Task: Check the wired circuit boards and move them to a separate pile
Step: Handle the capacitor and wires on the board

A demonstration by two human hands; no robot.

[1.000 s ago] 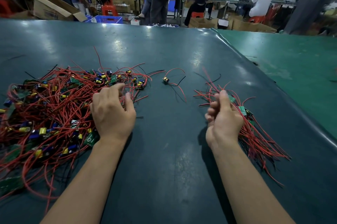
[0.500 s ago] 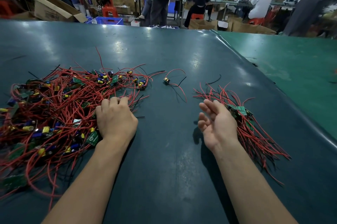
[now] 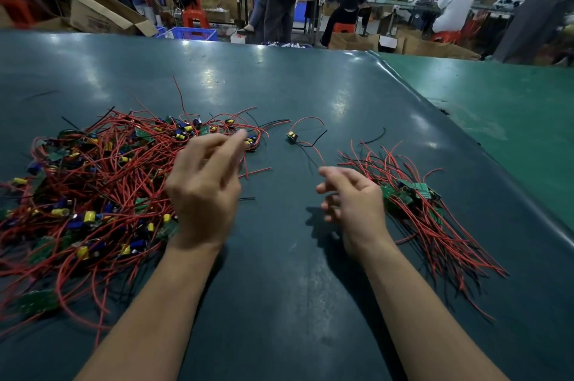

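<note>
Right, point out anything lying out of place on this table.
One wired board lies alone between the big pile and the sorted pile, belonging to neither. A loose black wire sits apart too. Both hands hold nothing.

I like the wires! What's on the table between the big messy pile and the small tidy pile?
Head view: one lone small circuit board with red and black wires, and both hands.

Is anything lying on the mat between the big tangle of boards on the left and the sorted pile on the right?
One stray board with looping red and black wires lies on the mat between the big pile and the sorted pile, but farther from the person. The nearer stretch shows nothing in the way.
</note>
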